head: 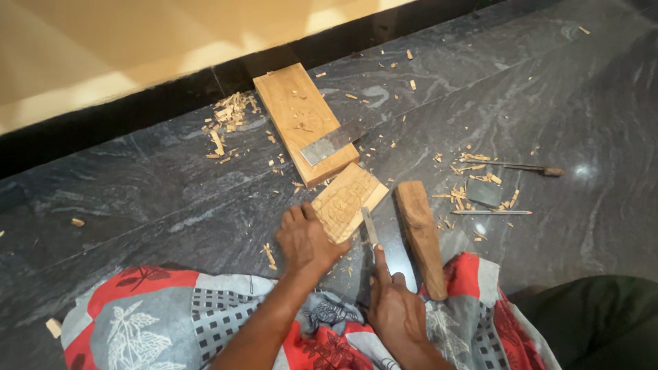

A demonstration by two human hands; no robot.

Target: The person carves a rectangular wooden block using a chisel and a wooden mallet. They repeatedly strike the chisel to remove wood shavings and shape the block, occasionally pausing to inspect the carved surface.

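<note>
Head view, left hand [306, 240] pressing carved wood block [348, 201], right hand [395, 308] gripping chisel [370, 229]

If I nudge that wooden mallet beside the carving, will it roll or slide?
The wooden mallet probably slides rather than rolls: it lies flat and looks blocky. It is thick solid wood, so likely stiff and fairly heavy. The polished stone floor looks glossy, so it may skid easily.
</note>
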